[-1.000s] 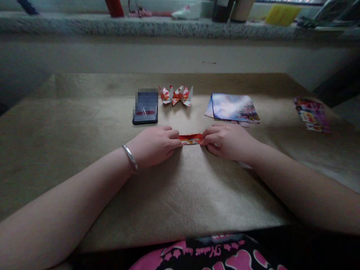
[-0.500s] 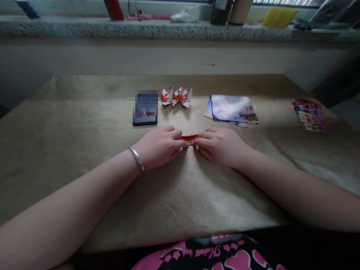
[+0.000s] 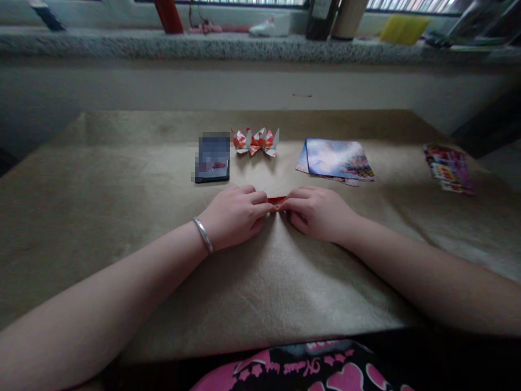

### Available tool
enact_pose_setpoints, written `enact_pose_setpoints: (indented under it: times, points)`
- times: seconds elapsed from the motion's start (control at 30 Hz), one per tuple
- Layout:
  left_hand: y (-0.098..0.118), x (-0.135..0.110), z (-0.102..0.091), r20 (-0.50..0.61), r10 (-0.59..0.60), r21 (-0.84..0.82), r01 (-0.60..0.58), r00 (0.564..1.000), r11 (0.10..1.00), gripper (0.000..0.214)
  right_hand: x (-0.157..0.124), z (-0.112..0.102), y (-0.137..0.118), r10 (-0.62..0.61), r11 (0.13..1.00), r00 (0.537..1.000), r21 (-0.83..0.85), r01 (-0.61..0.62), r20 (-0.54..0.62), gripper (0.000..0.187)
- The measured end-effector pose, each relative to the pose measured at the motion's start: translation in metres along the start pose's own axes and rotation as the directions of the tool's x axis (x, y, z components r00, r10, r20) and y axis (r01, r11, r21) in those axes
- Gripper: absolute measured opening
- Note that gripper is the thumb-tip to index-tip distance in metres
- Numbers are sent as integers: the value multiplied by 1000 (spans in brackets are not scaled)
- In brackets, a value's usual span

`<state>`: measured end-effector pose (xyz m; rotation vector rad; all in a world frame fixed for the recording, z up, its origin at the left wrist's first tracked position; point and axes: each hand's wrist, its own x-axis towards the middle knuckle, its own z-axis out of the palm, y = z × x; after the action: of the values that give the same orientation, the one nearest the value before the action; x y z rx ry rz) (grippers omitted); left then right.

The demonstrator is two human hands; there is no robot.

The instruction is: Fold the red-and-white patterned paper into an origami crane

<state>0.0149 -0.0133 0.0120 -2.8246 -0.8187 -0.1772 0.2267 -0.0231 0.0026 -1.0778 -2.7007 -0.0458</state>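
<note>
Between my two hands lies a small piece of red and orange patterned folded paper (image 3: 277,201), mostly covered by fingers. My left hand (image 3: 238,214), with a silver bangle at the wrist, pinches its left end. The right end is pinched by my right hand (image 3: 319,212). Both thumbs and index fingers come close together at the paper's near edge. Just beyond the hands stand red and white origami paper figures (image 3: 256,143) with pointed tips, side by side.
Left of the paper figures lies a phone (image 3: 213,160), partly pixelated. Several printed sheets (image 3: 337,157) are stacked to the right, and a purple-pink printed packet (image 3: 450,168) lies farther right. Behind the tan-covered table (image 3: 163,304), a stone windowsill (image 3: 228,49) holds bottles and a yellow object (image 3: 404,29).
My left hand has shifted slightly right, nearer my right hand, and less of the red paper shows between them. The whole view has moved a little.
</note>
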Motion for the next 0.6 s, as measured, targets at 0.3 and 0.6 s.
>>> enact_pose_setpoints:
  times: [0.3, 0.6]
  points:
    - [-2, 2, 0, 24, -4, 9, 4, 1000, 1000, 30, 2, -1, 0, -22, 999, 999, -31, 23, 36, 25]
    - [-11, -2, -6, 62, -19, -116, 26, 998, 993, 25, -2, -3, 8, 15, 996, 1000, 84, -15, 9, 25]
